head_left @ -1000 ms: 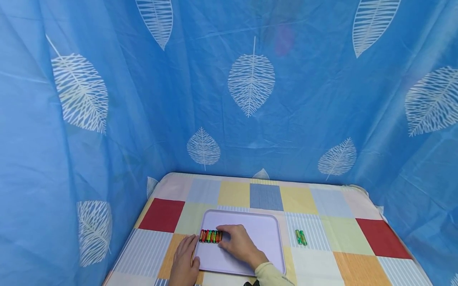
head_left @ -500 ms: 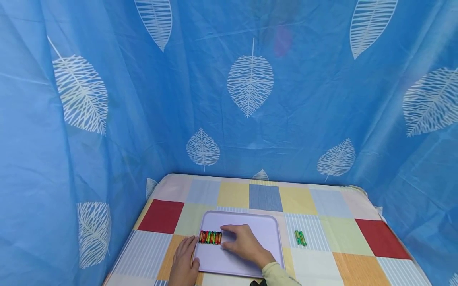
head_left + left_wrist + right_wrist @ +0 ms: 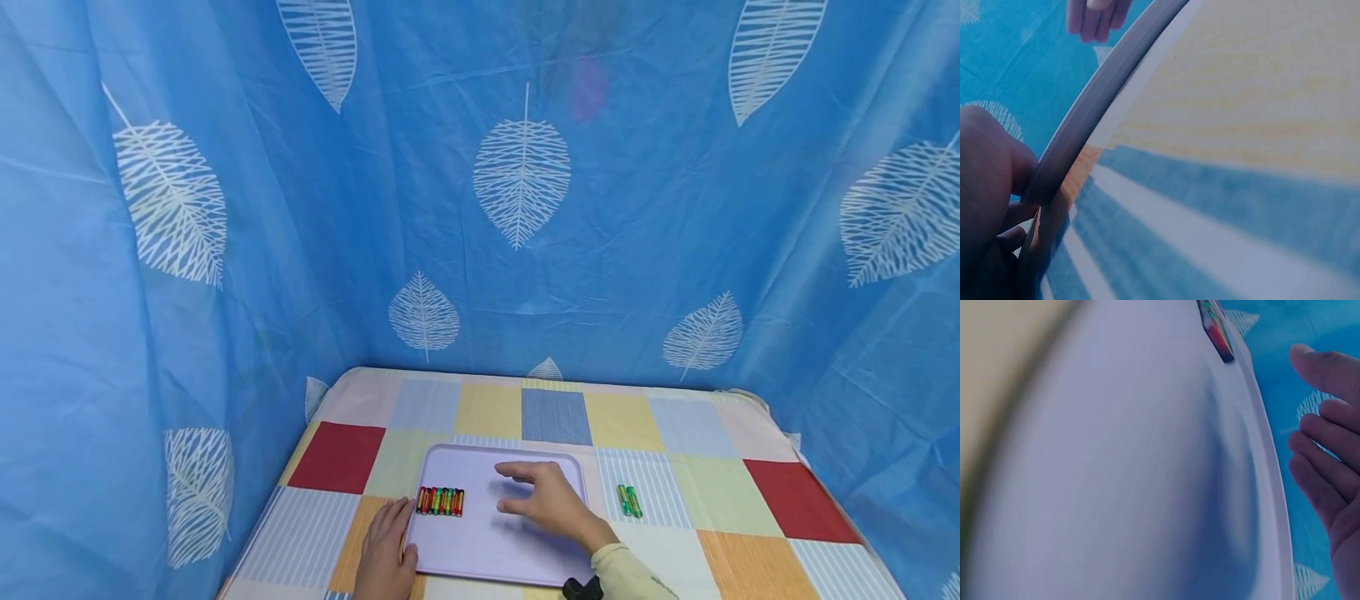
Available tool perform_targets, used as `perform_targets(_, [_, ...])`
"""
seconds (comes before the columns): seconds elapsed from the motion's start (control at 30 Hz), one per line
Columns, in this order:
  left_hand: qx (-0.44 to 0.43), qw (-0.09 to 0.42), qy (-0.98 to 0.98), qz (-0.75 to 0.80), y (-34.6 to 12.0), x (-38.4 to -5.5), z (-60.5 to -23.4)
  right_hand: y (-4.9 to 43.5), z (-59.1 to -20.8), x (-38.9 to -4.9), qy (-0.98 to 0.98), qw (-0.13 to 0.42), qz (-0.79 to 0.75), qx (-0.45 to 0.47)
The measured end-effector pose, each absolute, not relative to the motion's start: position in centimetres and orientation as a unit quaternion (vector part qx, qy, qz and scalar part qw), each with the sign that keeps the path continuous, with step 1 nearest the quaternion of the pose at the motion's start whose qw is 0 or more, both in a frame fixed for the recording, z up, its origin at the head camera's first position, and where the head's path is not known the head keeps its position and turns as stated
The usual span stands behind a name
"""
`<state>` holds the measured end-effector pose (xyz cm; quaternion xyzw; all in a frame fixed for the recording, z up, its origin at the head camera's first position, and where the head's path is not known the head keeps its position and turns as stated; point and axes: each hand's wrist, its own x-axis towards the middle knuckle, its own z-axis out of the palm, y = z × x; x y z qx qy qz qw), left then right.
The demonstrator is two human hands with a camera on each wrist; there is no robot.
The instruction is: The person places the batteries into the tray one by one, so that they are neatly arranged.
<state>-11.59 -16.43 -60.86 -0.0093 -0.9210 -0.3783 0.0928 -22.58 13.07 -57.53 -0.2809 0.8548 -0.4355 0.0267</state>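
A row of several red and green batteries [image 3: 440, 501] lies side by side against the left rim of a pale lilac tray [image 3: 480, 550]. The end of that row of batteries [image 3: 1217, 334] shows at the top of the right wrist view. My right hand [image 3: 551, 498] hovers over the tray's right half, thumb and fingers spread apart, holding nothing. At the tray's left edge rests my left hand [image 3: 386, 550], its fingers fairly straight along the rim. In the left wrist view, the thumb of my left hand [image 3: 988, 156] touches the rim near the corner.
Two green batteries [image 3: 629, 501] lie together on the patchwork tablecloth [image 3: 727, 492], right of the tray. Blue curtains [image 3: 637, 208] with white leaf prints surround the table's back and sides. A small black object [image 3: 582, 588] sits at my right sleeve [image 3: 633, 575].
My right hand has drawn away from the right end of the battery row and moved right, its thumb and fingers spreading wider. The left hand has stayed at the tray's edge.
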Motion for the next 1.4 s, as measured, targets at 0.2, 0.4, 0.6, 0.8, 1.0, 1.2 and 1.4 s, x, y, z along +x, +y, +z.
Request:
perform_targets(0.2, [-0.01, 0.093, -0.921, -0.378, -16.4, -11.5, -61.0, 15.9, -56.9, -23.2, 0.849, 0.022, -0.449, -0.277])
perform_targets(0.4, [-0.01, 0.086, -0.921, -0.38, -16.4, -11.5, -61.0, 18.9, -56.4, -23.6, 0.86, 0.024, -0.432, -0.272])
perform_targets(0.6, [-0.007, 0.08, -0.922, -0.378, -16.5, -11.7, -61.0, 22.0, -56.3, -23.6, 0.867, 0.032, -0.43, -0.251])
perform_targets(0.8, [-0.008, 0.09, -0.921, -0.378, -16.4, -11.6, -61.3, 25.3, -56.4, -23.5, 0.877, 0.042, -0.419, -0.233])
perform_targets(1.0, [-0.011, 0.097, -0.922, -0.374, -16.4, -11.5, -61.1, 28.4, -56.2, -23.1, 0.891, 0.037, -0.398, -0.213])
perform_targets(1.2, [-0.011, 0.103, -0.922, -0.374, -16.4, -11.4, -61.2, 30.8, -56.0, -22.8, 0.908, 0.037, -0.377, -0.176])
perform_targets(1.4, [-0.021, 0.114, -0.92, -0.375, -16.4, -11.4, -61.3, 32.4, -56.3, -22.5, 0.913, 0.049, -0.376, -0.15])
